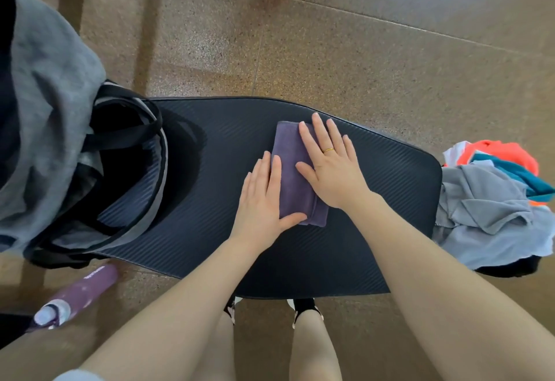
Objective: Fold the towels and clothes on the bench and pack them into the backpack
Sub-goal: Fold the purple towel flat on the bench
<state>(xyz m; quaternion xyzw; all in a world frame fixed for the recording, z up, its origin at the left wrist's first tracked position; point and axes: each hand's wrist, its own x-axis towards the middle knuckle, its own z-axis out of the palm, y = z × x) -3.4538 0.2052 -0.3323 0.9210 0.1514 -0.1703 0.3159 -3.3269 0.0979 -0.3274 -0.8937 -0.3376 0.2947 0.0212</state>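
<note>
Both hands, left (264, 200) and right (330, 167), press flat with released grip on a folded purple towel (295, 188) mid-tabletop (375, 230), backpack (129, 176) left, clothes (492, 200) right.

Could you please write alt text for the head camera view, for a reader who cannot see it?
Both hands, left hand and right hand, press flat on a folded purple towel lying on a dark padded bench. An open backpack sits at the bench's left end, and a pile of unfolded clothes at its right.
</note>
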